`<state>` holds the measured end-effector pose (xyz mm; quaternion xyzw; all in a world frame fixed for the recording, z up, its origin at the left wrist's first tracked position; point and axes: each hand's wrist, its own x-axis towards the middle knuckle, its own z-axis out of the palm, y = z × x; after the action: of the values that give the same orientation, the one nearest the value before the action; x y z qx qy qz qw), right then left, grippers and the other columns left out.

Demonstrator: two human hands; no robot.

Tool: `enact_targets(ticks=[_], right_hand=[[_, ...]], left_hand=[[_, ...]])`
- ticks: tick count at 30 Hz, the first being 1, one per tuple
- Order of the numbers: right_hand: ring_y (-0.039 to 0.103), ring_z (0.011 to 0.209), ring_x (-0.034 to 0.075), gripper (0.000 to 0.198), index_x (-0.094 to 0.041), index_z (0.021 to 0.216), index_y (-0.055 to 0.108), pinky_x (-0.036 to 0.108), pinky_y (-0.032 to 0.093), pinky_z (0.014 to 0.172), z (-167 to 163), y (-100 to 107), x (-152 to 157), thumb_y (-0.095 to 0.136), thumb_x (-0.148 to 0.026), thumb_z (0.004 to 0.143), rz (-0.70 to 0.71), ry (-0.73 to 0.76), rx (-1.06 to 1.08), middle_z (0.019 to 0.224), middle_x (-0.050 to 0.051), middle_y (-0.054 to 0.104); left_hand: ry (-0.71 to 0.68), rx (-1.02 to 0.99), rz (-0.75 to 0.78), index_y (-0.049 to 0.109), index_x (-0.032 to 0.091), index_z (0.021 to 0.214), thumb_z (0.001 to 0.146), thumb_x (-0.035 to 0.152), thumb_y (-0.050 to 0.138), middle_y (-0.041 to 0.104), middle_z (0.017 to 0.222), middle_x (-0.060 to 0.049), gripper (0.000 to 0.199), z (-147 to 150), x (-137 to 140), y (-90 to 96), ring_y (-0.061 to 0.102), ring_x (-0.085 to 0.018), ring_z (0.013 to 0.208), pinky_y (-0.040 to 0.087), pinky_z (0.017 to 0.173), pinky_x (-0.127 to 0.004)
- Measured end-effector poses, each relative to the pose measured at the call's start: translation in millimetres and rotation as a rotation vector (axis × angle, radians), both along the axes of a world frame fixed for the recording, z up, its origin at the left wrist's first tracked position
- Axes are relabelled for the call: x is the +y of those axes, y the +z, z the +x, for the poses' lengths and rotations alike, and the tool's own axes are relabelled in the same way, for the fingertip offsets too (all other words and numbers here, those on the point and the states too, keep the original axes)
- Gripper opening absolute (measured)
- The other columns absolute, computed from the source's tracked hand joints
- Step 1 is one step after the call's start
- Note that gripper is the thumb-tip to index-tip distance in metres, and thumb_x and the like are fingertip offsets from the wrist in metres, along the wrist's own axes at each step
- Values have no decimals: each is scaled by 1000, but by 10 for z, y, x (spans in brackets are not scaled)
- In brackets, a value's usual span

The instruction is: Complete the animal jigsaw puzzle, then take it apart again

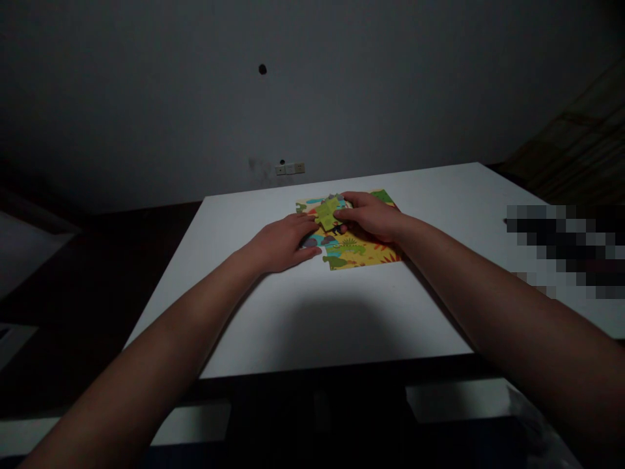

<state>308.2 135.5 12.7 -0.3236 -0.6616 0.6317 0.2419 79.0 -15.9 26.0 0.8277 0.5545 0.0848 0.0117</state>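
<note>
On the white table (381, 319), a partly covered jigsaw puzzle (361, 255) lies at 12 o'clock from you. Your right hand (374, 212), at the puzzle's 2 o'clock, pinches a yellow-green piece (327, 213) over it. Your left hand (286, 244), at 9 o'clock, rests with thumb spread wide from fingers. 3 wall sockets (290, 169): 11 o'clock.
</note>
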Motion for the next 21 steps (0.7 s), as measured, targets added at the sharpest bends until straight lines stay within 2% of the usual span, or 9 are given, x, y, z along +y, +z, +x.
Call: enact_targets(ticks=[3,6,13,18,21], right_hand=[[72,72,17,18,-24,108,78,26,59,61,-3,2,5,87,-17,93,10,-5,-12,103,7,85],[71,70,17,17,-23,107,77,26,59,62,-4,8,3,87,-16,94,10,-10,-14,100,6,83],[70,68,15,22,-24,106,74,25,60,62,-5,21,-11,90,-16,93,-35,-19,-2,95,3,81],[70,67,15,19,-23,106,75,24,60,62,-7,41,-34,87,-13,95,-47,-27,-2,95,3,82],[70,70,15,19,-23,109,75,24,60,63,-7,49,-39,85,-14,96,-39,-32,-10,100,3,83]], left_hand=[[93,8,-72,71,23,158,116,51,67,76,165,-17,51,22,1,-7,74,-38,149,64,116,-48],[124,91,-87,73,22,156,117,48,66,78,162,-17,47,88,9,19,77,-37,144,66,107,-44],[77,182,-77,80,22,142,113,38,69,87,140,-15,34,166,35,114,84,-32,119,64,90,-38],[63,221,-103,81,21,138,116,37,65,88,134,-15,31,170,27,167,85,-30,111,60,86,-35],[22,186,-53,84,22,134,117,34,61,89,130,-13,31,130,19,119,84,-26,105,60,85,-32]])
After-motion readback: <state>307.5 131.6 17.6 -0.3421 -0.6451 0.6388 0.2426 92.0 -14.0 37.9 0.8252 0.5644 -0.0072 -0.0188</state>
